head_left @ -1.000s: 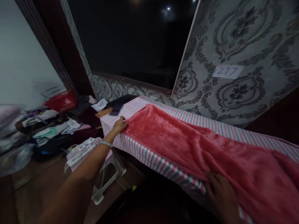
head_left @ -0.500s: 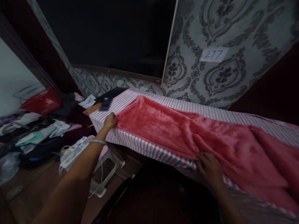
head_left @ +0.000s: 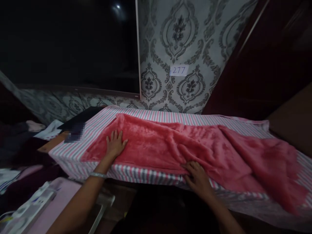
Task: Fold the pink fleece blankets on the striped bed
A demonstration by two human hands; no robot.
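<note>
A plush red blanket (head_left: 151, 148) lies lengthwise over a pink, grey and white striped cloth (head_left: 143, 174). Its left part is fairly smooth, while folds and creases run through the middle and right, and the right end hangs over the front edge. My left hand (head_left: 115, 143), with a bracelet at the wrist, rests flat on the blanket's left part with its fingers spread. At the blanket's near edge, around the middle, my right hand (head_left: 197, 177) has its fingers curled onto the fabric, thumb low by the edge.
Behind are a large dark screen (head_left: 73, 48) and patterned wallpaper bearing a paper marked 277 (head_left: 179, 70). A pixelated dark object (head_left: 74, 132) lies at the cloth's left end. At lower left are a power strip (head_left: 31, 208) on a pink-topped stool (head_left: 58, 198) and piled clothes (head_left: 29, 156).
My left hand has let go of the blanket's left corner and moved inward, now flat on top. My right hand stays at the near edge. The view has swung right.
</note>
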